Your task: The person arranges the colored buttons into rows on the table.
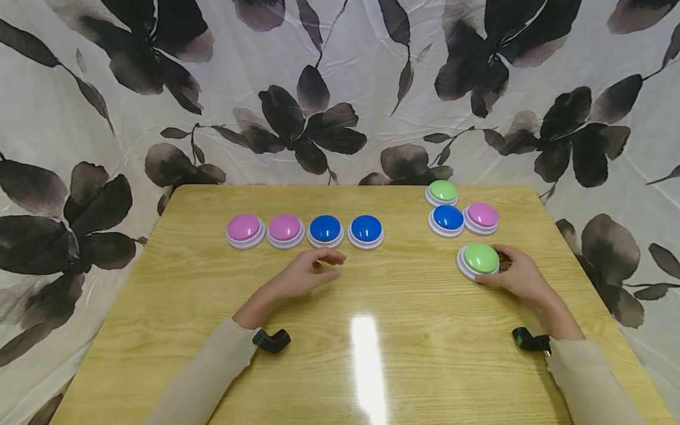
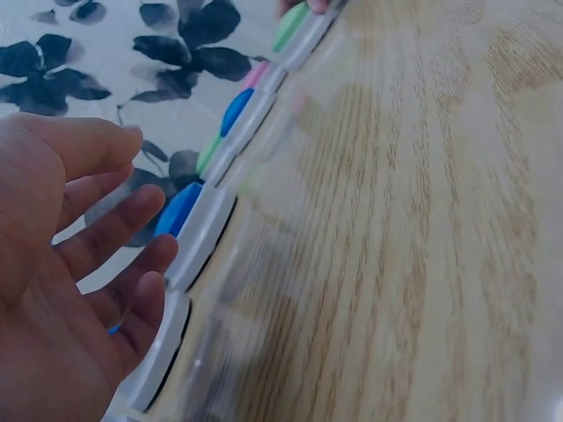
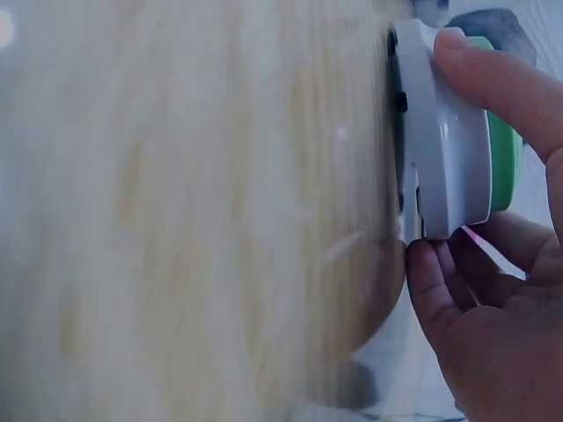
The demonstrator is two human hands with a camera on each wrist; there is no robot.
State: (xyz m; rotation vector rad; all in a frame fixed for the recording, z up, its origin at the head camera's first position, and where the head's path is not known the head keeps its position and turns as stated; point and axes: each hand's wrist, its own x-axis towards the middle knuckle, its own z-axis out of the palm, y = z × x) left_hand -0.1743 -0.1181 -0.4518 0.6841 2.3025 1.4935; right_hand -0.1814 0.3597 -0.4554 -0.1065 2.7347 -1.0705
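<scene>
Immediately left of the right hand [image 1: 519,276], a green button [image 1: 480,258] sits pinched between thumb and fingers, just nearside of 3 clustered buttons [image 1: 448,218]; the left hand [image 1: 303,273], fingers parted, holds nothing.

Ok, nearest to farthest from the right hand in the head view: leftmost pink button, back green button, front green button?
1. Front green button: gripped by the right hand.
2. Back green button: right side, at the back.
3. Leftmost pink button: left end of row.
</scene>
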